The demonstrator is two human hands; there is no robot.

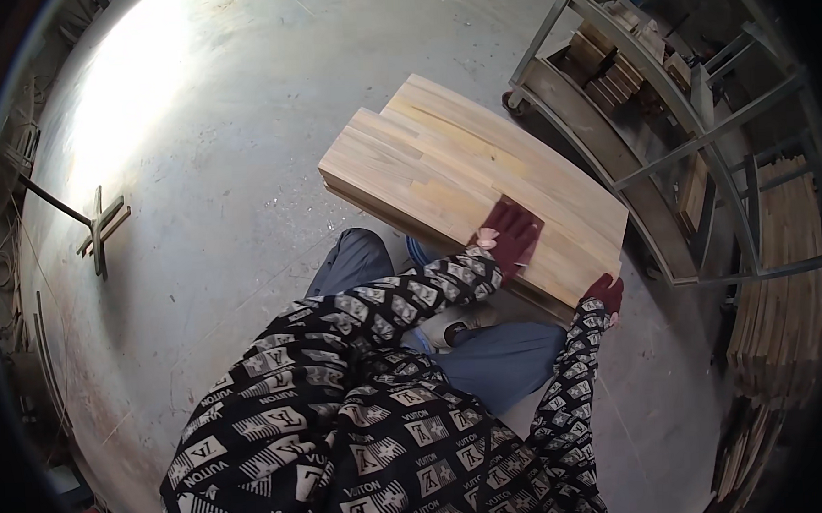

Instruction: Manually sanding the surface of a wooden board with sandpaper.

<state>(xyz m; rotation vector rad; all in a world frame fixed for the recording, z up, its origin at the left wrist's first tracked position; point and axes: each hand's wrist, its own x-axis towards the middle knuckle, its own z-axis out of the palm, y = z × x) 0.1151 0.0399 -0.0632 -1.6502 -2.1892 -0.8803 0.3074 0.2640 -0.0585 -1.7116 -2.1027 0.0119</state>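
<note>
A pale laminated wooden panel (444,168) lies in front of me, with darker wood showing below its near edge. My left hand (509,238), in a dark red glove, is pressed flat on the panel's top. Under its fingers is a dark red square sheet (531,222) that looks like sandpaper, much the same colour as the glove. At the panel's near right corner, my right hand (603,291), also gloved in dark red, is closed round the edge. Its fingertips are partly hidden.
A metal rack (627,169) on casters holds wood pieces (619,82) at the right. Below it stands a tall stack of wooden strips (775,286). A metal stand with a cross-shaped foot (103,224) is on the grey floor (267,107) at left. Something blue (417,250) shows beneath the panel.
</note>
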